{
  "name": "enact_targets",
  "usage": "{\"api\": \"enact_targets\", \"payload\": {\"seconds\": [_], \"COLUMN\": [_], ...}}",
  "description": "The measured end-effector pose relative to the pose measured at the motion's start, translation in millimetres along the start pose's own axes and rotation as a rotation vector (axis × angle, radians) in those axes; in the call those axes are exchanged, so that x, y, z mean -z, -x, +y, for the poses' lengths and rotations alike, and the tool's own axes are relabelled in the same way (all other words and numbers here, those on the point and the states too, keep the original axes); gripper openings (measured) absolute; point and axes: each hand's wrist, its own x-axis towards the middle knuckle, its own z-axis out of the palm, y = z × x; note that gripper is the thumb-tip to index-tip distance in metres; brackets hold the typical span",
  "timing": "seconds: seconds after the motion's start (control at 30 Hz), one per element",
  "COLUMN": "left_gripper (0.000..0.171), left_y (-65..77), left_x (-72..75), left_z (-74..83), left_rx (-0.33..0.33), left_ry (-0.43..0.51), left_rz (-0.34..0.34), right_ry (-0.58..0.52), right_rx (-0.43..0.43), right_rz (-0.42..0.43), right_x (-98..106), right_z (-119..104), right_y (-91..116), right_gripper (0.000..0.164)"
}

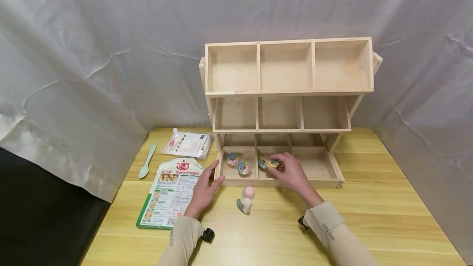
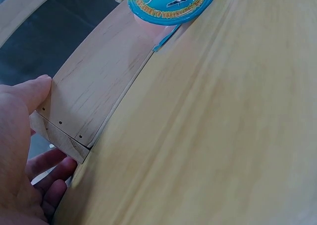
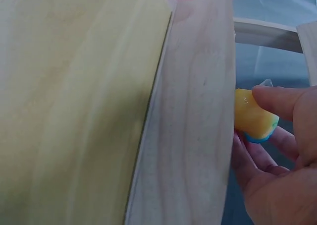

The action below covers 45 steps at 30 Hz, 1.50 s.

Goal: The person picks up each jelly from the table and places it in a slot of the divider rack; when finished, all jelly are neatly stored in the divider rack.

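Observation:
My right hand (image 1: 293, 173) reaches into the bottom tier's middle compartment and pinches a yellow jelly cup (image 3: 255, 113) between thumb and fingers. A colourful-lidded jelly cup (image 1: 263, 162) shows at its fingertips. Two more jelly cups, one behind (image 1: 233, 159) and one nearer (image 1: 244, 168), lie in the left compartment. On the table before the wooden tiered box (image 1: 282, 183) are a pink jelly cup (image 1: 249, 192) and a whitish one (image 1: 244, 205) tipped on its side. My left hand (image 1: 204, 190) rests against the box's front left corner (image 2: 64, 136), thumb on the front board, fingers at the side.
Left of the box lie a white spouted pouch (image 1: 188, 144), a large green-and-white printed packet (image 1: 170, 194) and a pale green spoon (image 1: 148, 161). The two upper tiers (image 1: 288, 93) overhang the bottom one. Grey cloth (image 1: 111, 52) hangs behind and at both sides.

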Motion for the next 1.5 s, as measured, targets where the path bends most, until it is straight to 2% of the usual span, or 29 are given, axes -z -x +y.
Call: {"api": "enact_targets", "payload": {"seconds": [0.6,0.93,1.5], "left_gripper": [0.067,0.066,0.067], "left_y": [-0.3,-2.0,-1.7], "left_x": [-0.8,-2.9,-1.9], "left_z": [-0.9,-4.7,-3.7], "left_rx": [0.007,-0.011,0.002], "left_ry": [-0.003,-0.015,-0.012], "left_rz": [0.001,0.022,0.013], "right_ry": [0.027,0.035,0.077], "right_rx": [-0.074,-0.104,-0.038], "right_rz": [-0.016,-0.036,0.011], "right_x": [-4,-5,-10], "right_z": [9,9,14], "right_y": [0,-2,-9], "right_gripper": [0.048,0.044,0.045]}}
